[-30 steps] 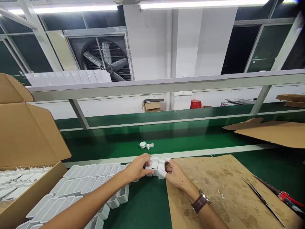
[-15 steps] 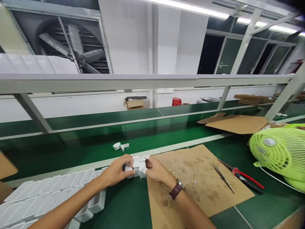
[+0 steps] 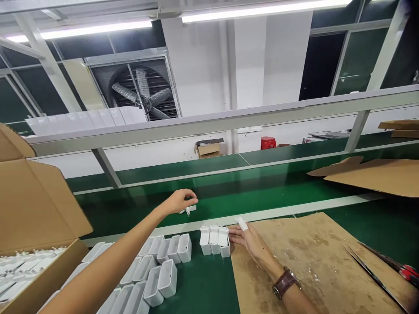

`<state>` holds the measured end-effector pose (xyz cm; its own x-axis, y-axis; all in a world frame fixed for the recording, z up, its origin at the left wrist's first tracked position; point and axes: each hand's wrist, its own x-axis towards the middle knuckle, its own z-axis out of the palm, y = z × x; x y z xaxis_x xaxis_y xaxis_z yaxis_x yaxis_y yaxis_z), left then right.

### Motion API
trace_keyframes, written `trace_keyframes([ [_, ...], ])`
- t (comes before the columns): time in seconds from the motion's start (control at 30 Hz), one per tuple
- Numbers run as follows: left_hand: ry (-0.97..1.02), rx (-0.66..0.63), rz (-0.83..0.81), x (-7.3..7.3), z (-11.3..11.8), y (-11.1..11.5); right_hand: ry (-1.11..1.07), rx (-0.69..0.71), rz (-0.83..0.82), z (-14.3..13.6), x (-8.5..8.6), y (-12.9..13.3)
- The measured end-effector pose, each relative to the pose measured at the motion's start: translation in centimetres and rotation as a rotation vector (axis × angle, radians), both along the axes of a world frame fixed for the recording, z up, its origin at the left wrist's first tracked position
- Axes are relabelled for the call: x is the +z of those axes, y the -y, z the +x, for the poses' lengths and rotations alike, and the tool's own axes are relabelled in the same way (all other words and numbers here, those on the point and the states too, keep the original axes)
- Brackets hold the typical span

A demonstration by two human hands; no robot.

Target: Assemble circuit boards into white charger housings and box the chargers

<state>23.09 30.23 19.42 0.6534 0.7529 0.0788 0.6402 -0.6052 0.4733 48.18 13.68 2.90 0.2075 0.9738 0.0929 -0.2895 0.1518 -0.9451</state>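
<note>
My left hand [image 3: 180, 201] is over the green belt with its fingers curved and a small gap between thumb and forefinger; nothing shows in it. Right beneath it lies a small white plug-like part [image 3: 190, 209], with another white piece partly hidden by the hand. My right hand [image 3: 250, 242], a white cover on its thumb, has its fingers stretched out beside three white plastic housings [image 3: 214, 240]. These stand upright in a row with white parts at their tops. The fingertips are at the right-hand housing; whether they touch it I cannot tell.
Rows of open white housings [image 3: 153, 279] stand to the left, partly behind my left forearm. A cardboard box [image 3: 73, 270] of white parts is at far left. On the right lie a brown cardboard sheet [image 3: 281, 261], tweezers [image 3: 369, 272] and red-handled pliers [image 3: 407, 274].
My left hand has left the white housings and moved over the plug-like part on the belt. My right hand has opened beside the housings. The view has turned left.
</note>
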Motion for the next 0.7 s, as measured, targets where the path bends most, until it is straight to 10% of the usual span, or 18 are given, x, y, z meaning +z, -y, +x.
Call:
trace_keyframes([
  [0.23, -0.04, 0.268, -0.078, -5.1, -1.4, -3.0, -0.074, -0.039, -0.02, -0.3, -0.7, -0.9],
  [0.4, 0.228, 0.356, -0.222, -3.2, -2.2, -1.6, -0.093, -0.057, -0.023, -0.2, -1.0, -1.1],
  [0.6, 0.576, 0.076, -0.439, 2.8, -1.9, 7.1, -0.076, -0.038, -0.012, 0.2, -1.3, -1.1],
  [0.7, 0.409, -0.181, -0.516, 2.0, -1.6, 14.1, -0.047, -0.026, -0.001, 0.3, -1.5, -1.0],
])
